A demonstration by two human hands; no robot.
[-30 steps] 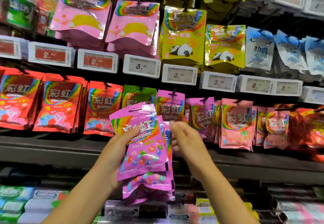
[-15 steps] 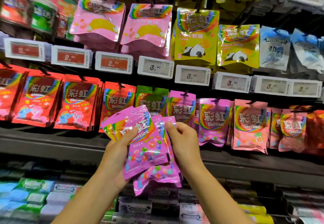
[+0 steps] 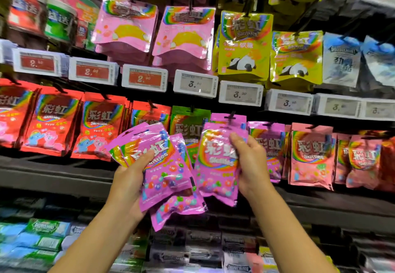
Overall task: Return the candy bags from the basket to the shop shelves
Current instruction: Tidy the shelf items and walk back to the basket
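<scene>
Fingers (image 3: 235, 139) gripping purple bag (image 3: 215, 166), facing shelf (image 3: 53, 178)

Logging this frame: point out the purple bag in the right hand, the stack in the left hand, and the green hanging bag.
purple Skittles bag (image 3: 215, 166), head view, front face.
stack of purple bags (image 3: 168, 178), head view, top bag's front.
green Skittles bag (image 3: 188, 123), head view, upper front.

"Skittles" on purple bag (image 3: 218, 161), "3.90" price tag (image 3: 240, 95)

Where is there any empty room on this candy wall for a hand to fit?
Only thin gaps: the dark shelf ledge under the red bags, left of the left hand, and the ledge right of the right hand, under the light pink bags. Every hook row is packed tight.
</scene>
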